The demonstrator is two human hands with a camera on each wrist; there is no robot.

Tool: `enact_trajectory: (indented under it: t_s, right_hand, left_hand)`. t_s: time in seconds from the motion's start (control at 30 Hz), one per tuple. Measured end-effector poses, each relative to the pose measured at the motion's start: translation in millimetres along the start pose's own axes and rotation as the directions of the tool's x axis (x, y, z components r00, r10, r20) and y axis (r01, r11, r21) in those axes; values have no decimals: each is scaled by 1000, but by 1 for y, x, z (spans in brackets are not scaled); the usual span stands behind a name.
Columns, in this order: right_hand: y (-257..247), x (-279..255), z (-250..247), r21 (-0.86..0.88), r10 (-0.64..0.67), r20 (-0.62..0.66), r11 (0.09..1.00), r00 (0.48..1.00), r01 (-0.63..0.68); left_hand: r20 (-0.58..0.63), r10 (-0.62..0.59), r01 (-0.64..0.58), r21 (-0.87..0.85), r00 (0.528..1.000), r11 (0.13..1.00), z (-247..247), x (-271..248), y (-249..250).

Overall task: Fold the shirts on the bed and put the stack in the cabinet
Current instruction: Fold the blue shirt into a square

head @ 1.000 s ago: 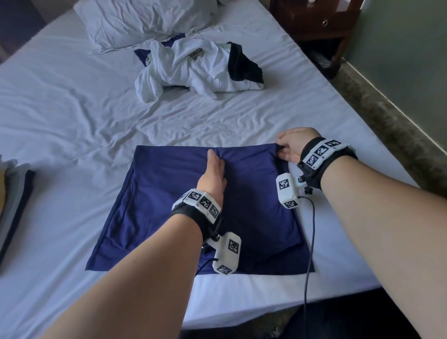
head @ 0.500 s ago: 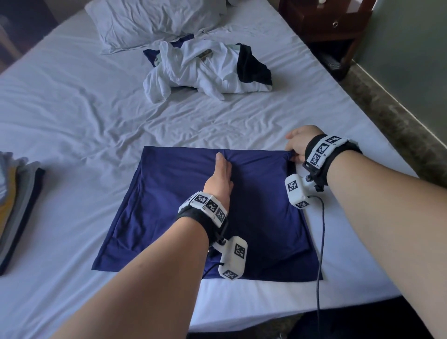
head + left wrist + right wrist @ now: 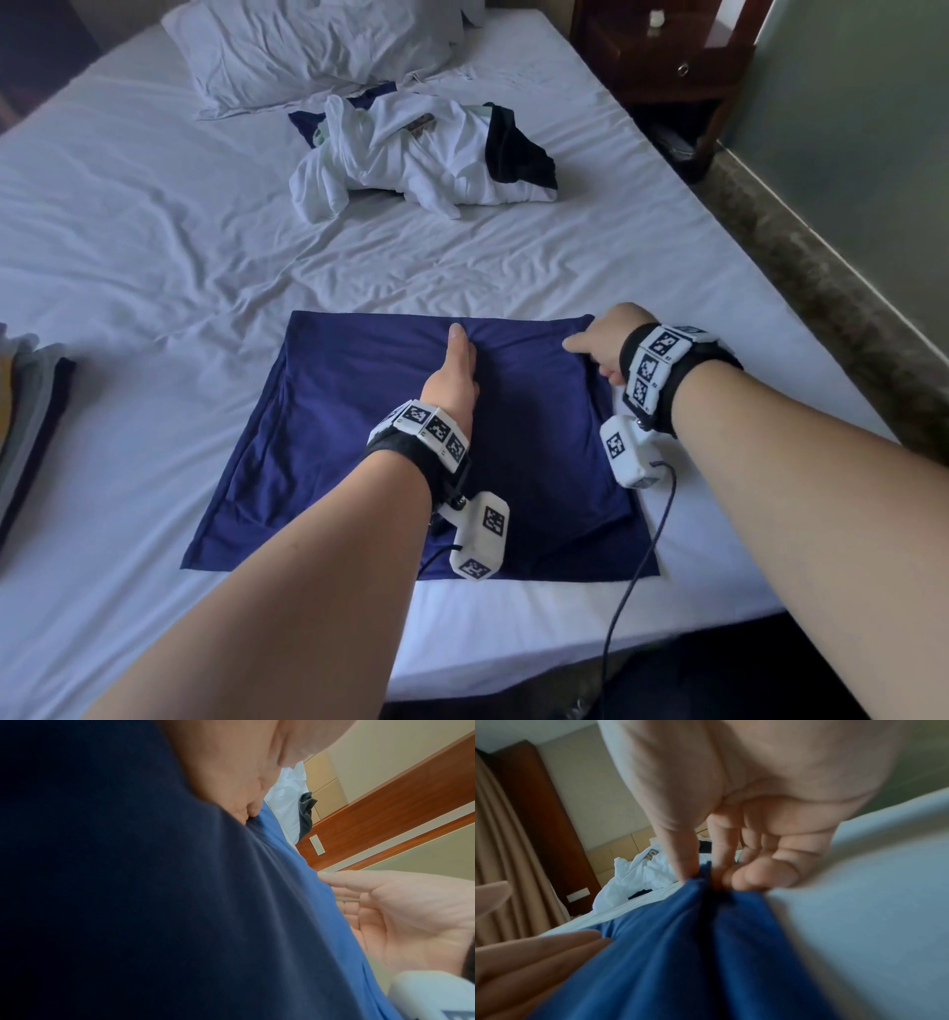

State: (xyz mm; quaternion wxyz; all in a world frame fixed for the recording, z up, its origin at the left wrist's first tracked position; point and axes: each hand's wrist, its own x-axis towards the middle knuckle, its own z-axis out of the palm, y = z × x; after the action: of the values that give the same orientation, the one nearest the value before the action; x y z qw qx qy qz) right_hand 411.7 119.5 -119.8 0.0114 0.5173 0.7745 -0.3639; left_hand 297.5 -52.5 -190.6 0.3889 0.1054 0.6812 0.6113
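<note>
Pressing flat along the middle of the navy shirt (image 3: 328,452) on the bed (image 3: 128,257), the left hand (image 3: 454,377) keeps its fingers straight. The right hand (image 3: 608,339) pinches the shirt's far right corner between thumb and fingertips.

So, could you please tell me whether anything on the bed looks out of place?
Only the crumpled white shirt heaped near the white pillow, unfolded. The half-folded navy blue shirt lies flat and tidy.

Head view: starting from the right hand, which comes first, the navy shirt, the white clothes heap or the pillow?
1. navy shirt: pinched at its far right corner by the right hand.
2. white clothes heap: mid-bed, beyond.
3. pillow: farthest, at the bed's head.
</note>
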Motion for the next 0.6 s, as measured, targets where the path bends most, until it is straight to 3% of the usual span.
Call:
enact_trajectory:
  t_s: [0.07,0.13,0.2,0.33,0.5,0.6]
  right_hand:
    - [-3,0,2,41,-47,-17,998,999,48]
    - [-3,1,3,175,-10,-22,984,1000,13]
    - [-1,3,4,205,55,-5,977,998,-53]
    - [4,4,0,129,104,5,986,995,-104]
    - [9,8,0,-29,31,0,999,1000,-31]
    - [11,-1,2,-93,33,-69,995,997,-39]
  left_hand:
    - [-1,-22,22,34,1000,999,-3,8,-6]
    - [-19,-50,51,30,999,998,-2,11,-7]
    - [-31,-62,60,-69,998,996,1,4,-1]
    - [10,-59,60,-141,998,988,5,-13,10]
    - [38,33,-36,95,999,995,2,22,-18]
    - [-1,45,-44,78,999,996,1,20,-10]
